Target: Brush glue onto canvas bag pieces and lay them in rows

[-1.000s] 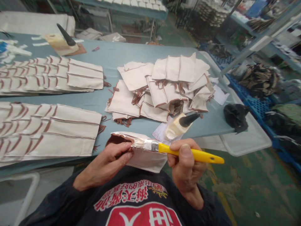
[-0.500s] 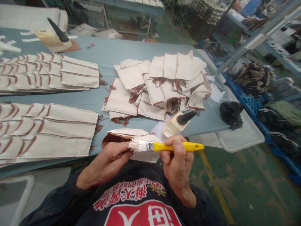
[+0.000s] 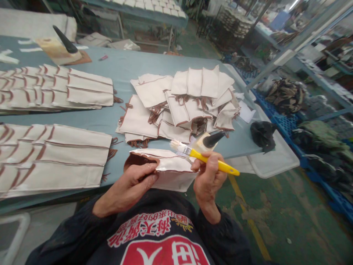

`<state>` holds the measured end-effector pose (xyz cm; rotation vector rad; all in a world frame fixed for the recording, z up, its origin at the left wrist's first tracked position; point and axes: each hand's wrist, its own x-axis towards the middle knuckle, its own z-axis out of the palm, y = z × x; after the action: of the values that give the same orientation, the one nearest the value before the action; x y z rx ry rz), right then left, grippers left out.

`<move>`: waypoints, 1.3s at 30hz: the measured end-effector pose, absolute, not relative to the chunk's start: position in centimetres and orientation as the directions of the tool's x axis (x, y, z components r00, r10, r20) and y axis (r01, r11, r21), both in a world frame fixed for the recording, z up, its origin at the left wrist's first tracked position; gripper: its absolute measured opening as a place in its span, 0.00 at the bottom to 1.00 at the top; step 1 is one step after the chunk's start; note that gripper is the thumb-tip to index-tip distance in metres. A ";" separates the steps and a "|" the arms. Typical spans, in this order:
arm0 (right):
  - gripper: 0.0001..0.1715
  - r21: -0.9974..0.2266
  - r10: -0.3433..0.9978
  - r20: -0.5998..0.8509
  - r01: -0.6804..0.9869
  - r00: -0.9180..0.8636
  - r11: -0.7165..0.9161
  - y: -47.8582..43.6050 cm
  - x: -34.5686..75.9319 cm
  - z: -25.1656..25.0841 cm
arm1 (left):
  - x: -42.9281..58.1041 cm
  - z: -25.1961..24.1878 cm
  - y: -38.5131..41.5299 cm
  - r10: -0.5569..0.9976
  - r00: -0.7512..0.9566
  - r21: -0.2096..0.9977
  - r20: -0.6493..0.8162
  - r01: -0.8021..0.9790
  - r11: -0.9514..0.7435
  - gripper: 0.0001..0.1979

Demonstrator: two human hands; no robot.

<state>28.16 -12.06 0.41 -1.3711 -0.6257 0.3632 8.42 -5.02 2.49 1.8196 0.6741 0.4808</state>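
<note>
Holding a yellow-handled brush (image 3: 198, 155) in my right grip (image 3: 211, 180), I have its long axis slanting across the lower centre of the frame, pale bristles toward the upper left, handle end toward the lower right. My left grip (image 3: 135, 186) pinches a cream pouch (image 3: 173, 177) beside it at its brown-lined mouth; the pouch lies lengthwise side to side, opening leftward. I cannot tell whether bristles touch it. Beyond, a heap of pouches (image 3: 143, 116) covers the worktop (image 3: 154, 62) mid-frame.
</note>
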 end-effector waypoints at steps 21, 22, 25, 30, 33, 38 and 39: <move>0.22 -0.931 0.613 0.342 0.344 0.712 0.119 -10.0 30.2 -1.9 | 9.1 1.7 -4.8 0.641 0.766 0.983 -0.059 0.157 -0.097 0.14; 0.23 -0.943 0.608 0.320 0.310 0.727 0.125 -10.1 30.2 -1.8 | 9.1 1.5 -4.8 0.661 0.747 0.985 -0.074 0.158 -0.068 0.14; 0.24 -0.974 0.577 0.223 0.157 0.786 0.163 -10.6 30.2 -1.4 | 9.2 1.3 -4.4 0.695 0.711 0.989 -0.107 0.147 0.002 0.16; 0.23 -0.982 0.577 0.082 -0.034 0.813 0.188 -11.7 30.1 -0.1 | 8.4 1.5 -4.2 0.710 0.699 0.982 -0.088 0.182 -0.057 0.17; 0.23 -0.980 0.583 0.042 -0.081 0.812 0.183 -11.9 30.2 0.8 | 7.7 1.6 -4.5 0.673 0.738 0.978 -0.038 0.168 -0.128 0.16; 0.23 -0.965 0.657 -0.064 -0.215 0.751 0.153 -12.1 30.6 2.2 | 6.9 1.7 -5.2 0.643 0.766 0.987 0.014 0.093 -0.132 0.17; 0.23 -0.962 0.673 -0.075 -0.231 0.736 0.145 -12.1 30.6 2.4 | 6.8 1.9 -5.2 0.654 0.757 0.987 0.021 0.089 -0.135 0.19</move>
<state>30.62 -12.13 2.39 -1.2687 -0.4216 0.6790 6.82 -5.23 1.86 1.6577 0.6000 0.5403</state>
